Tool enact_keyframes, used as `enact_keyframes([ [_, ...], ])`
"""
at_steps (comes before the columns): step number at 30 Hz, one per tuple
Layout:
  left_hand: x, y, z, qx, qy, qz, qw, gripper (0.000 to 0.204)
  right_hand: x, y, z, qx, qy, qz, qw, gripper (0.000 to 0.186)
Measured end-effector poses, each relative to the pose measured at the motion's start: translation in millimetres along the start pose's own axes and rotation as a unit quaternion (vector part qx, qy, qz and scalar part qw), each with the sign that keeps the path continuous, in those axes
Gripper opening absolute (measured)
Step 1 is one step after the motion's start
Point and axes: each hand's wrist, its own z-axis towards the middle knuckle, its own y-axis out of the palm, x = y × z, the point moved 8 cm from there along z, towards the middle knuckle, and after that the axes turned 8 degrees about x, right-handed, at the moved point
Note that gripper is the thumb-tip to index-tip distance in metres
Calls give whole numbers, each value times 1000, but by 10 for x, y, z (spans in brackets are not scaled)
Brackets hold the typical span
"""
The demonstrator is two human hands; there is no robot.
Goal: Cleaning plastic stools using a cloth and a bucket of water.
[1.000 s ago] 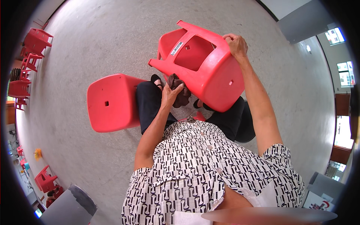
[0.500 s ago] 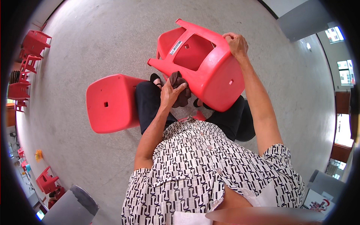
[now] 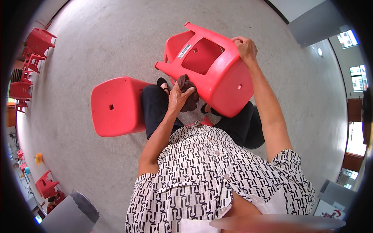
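A red plastic stool (image 3: pixel 220 77) lies tilted on its side in front of me, its legs pointing away to the far left and its seat turned toward my right knee. My right hand (image 3: pixel 245 49) is closed over the seat's far right edge. A dark brown cloth (image 3: pixel 190 101) is bunched in my left hand (image 3: pixel 179 97), pressed near the stool's lower left side. Part of the cloth hangs below my fingers. Beside my left leg a second red stool (image 3: pixel 112 106) stands upright, with a small square hole in its seat.
Along the far left wall are stacked red stools (image 3: pixel 40 42) and more red stools (image 3: pixel 47 184). A grey panel (image 3: pixel 72 213) rises at the lower left. Grey concrete floor (image 3: pixel 116 46) spreads around me. My black shoe (image 3: pixel 163 82) is near the tilted stool.
The whole view has shifted slightly. Both hands keep their holds on the tilted stool and the cloth, with hardly any visible movement.
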Motion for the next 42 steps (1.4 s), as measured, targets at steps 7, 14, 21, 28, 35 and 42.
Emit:
enact_keyframes([
  [7,275,-63,47,-48,-24,91,994,60,75,-15,53,2,6,6,1000,27],
  [14,-31,-57,153,-7,-34,71,997,62,41,20,59,0,1,-3,1000,28],
  [21,687,121,14,-52,32,10,998,64,77,-31,51,3,-5,-1,1000,28],
  [28,782,228,231,-112,86,61,988,65,-25,-53,13,4,1,13,1000,28],
  [35,1037,186,337,-158,56,97,981,66,81,-42,48,8,-3,-7,1000,29],
  [42,781,137,468,-125,66,208,968,70,35,-7,44,5,-8,-6,1000,29],
])
